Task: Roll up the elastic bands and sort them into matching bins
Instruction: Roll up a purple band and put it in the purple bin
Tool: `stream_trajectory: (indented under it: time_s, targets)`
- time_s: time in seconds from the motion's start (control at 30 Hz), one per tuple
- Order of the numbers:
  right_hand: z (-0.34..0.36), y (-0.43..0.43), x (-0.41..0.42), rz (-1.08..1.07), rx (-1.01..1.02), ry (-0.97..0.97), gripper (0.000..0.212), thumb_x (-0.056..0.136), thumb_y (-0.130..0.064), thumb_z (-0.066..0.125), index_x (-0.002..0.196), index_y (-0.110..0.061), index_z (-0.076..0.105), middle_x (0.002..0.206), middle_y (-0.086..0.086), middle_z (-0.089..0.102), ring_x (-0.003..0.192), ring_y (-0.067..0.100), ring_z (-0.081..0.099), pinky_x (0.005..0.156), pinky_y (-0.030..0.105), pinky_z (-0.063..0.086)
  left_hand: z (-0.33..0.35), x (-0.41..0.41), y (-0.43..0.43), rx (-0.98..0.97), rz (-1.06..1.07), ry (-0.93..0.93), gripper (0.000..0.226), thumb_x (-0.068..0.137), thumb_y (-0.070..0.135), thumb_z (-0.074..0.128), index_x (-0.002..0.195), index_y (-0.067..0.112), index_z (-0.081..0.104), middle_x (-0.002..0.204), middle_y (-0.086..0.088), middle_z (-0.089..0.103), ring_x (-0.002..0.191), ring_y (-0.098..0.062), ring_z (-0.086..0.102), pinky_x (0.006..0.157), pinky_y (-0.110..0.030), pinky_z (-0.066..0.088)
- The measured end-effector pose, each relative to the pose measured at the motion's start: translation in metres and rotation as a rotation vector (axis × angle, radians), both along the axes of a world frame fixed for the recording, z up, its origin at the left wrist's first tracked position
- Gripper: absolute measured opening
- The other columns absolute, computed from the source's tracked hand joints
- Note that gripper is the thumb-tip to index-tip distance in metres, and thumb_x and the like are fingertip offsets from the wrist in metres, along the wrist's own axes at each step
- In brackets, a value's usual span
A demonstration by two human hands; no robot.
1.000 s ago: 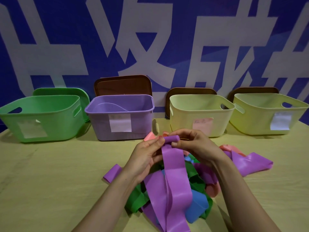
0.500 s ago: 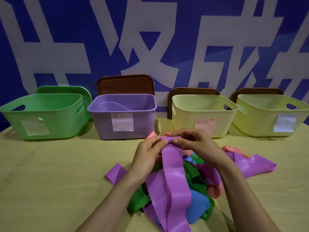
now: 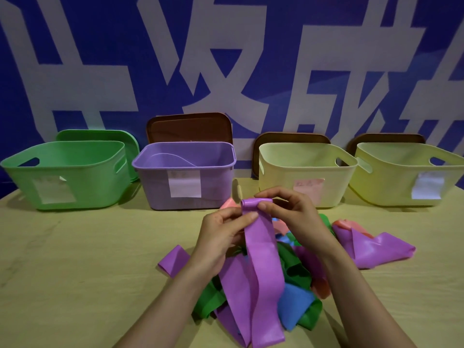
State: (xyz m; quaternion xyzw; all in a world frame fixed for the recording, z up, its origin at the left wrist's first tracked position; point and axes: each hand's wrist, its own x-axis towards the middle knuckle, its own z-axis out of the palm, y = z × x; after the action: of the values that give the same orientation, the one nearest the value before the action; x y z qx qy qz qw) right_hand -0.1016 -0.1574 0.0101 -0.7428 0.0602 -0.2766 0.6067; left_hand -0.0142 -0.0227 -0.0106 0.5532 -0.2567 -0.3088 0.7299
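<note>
The left hand (image 3: 221, 232) is pinching the purple band (image 3: 263, 254) just below its rolled top end, with thumb and fingers curling onto the strip's left edge. The right hand (image 3: 293, 212) is gripping the small roll from the right, its fingertips curling over it. The roll is sitting in the air between the two hands, above the table (image 3: 88, 272), in front of the gap between the purple bin (image 3: 185, 172) and the pale yellow bin (image 3: 301, 167).

The rest of the purple band is hanging flat from the roll and trailing down onto the pile of bands (image 3: 298, 275). This is a loose heap of green, blue, pink and purple strips lying on the table under the forearms.

Four bins are standing in a row along the far side of the table. The green bin (image 3: 67, 172) is on the left, then the purple and pale yellow ones, with the yellow-green bin (image 3: 406, 177) on the right. Each is carrying a paper label on its front. Lids (image 3: 188, 126) are leaning against the blue wall (image 3: 75, 59) behind them.
</note>
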Motion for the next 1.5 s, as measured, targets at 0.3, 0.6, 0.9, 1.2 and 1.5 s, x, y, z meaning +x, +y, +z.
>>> stream_trajectory:
  time_s: [0.3,0.6,0.9,1.2,1.5]
  targets:
    - [0.0021,-0.0036,-0.0026,0.022,-0.076,-0.042,0.019,0.063,-0.002,0.074,0.080,-0.010,0.070,0.088,0.004,0.067,0.091,0.017,0.066,0.088,0.025,0.052,0.0043,-0.0012,0.0027,-0.045,0.024,-0.065,0.019,0.070,0.019,0.074,0.088,0.017,0.075,0.082,-0.007,0.074,0.070,-0.016,0.070,0.058,-0.021,0.054]
    - [0.0039,-0.0056,-0.0063,0.057,-0.047,0.111,0.035,0.074,-0.015,0.070,0.107,-0.003,0.066,0.102,0.019,0.069,0.090,0.014,0.064,0.085,0.027,0.052,0.0042,0.0030,0.0005,-0.047,0.049,-0.069,0.013,0.081,0.010,0.069,0.089,0.017,0.075,0.094,-0.008,0.074,0.087,-0.021,0.071,0.072,-0.027,0.057]
    - [0.0028,-0.0004,-0.0009,-0.028,-0.029,-0.006,0.016,0.079,-0.001,0.067,0.093,-0.011,0.070,0.086,0.002,0.070,0.081,0.006,0.063,0.076,0.016,0.051,0.0021,0.0001,0.0014,0.036,0.025,-0.052,0.017,0.080,0.009,0.072,0.096,0.015,0.071,0.088,-0.009,0.073,0.077,-0.020,0.069,0.068,-0.030,0.055]
    - [0.0044,0.0001,-0.0021,0.008,-0.077,-0.057,0.029,0.070,0.013,0.070,0.083,-0.013,0.069,0.083,-0.007,0.070,0.085,0.001,0.065,0.078,0.014,0.050,0.0067,0.0039,0.0031,-0.023,-0.026,-0.012,0.030,0.062,0.017,0.076,0.092,0.013,0.073,0.087,-0.011,0.071,0.069,-0.016,0.067,0.059,-0.022,0.055]
    - [0.0023,-0.0021,-0.0033,0.092,-0.015,-0.002,0.034,0.071,0.011,0.071,0.095,-0.012,0.067,0.090,-0.005,0.071,0.091,0.008,0.065,0.083,0.021,0.052,0.0083,0.0024,0.0024,-0.081,-0.017,0.024,0.016,0.070,0.022,0.070,0.083,0.015,0.077,0.101,-0.014,0.069,0.070,-0.016,0.069,0.059,-0.022,0.055]
